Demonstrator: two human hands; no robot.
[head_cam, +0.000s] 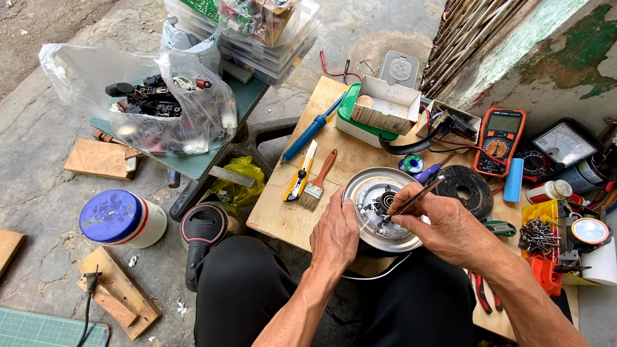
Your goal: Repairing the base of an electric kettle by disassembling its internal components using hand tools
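We are sitting outdoors on cracked concrete, working at a low wooden board [334, 154] that fills the middle of the frame, with a peeling green-and-white wall in the upper right.

At lower centre, on the near edge of the board, we are steadying a round metal kettle base [380, 207], turned underside up so its black terminals and white wires are showing. Our left hand [335, 234] is cupping its left rim, fingers curled against the metal. Our right hand [443, 226] is pinching a slim metal probe [411, 200] like a pen, its tip pointing down into the centre fittings. We judge the shell to be stiff, light and rather slippery, so the rim is the safe place to grip; the thin wires and small contacts look fragile and are best left untouched by fingers.

Just left of it are lying a small paintbrush [316, 183] and a yellow utility knife [299, 172], with a blue soldering iron [310, 131] beyond. To the right sit a black ring-shaped part [468, 186] and an orange multimeter [500, 140]. A tray of screws [538, 232] is at far right. In the upper left, a clear bag of black parts [154, 99] is resting on a green table.
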